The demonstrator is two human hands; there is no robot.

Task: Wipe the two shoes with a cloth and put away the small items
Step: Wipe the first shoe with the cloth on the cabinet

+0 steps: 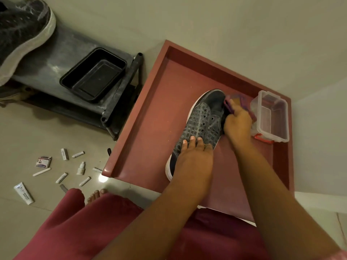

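A grey patterned shoe (201, 121) with a white sole lies on the red tray-like table (150, 128). My left hand (195, 158) rests on its heel end, fingers curled over the upper. My right hand (237, 124) grips a purple cloth (236, 102) pressed against the shoe's toe side. A second dark shoe (22, 32) with a white sole sits on the grey rack at top left. Several small items lie scattered on the floor at left: a small box (43, 161), a dropper bottle (81, 168), a white tube (24, 193) and little sticks.
A clear plastic container (272, 117) with a red clip stands on the table right of the shoe. A black tray (93, 74) sits on the grey rack (56, 59). My bare foot (95, 196) and red trousers are below, near the items.
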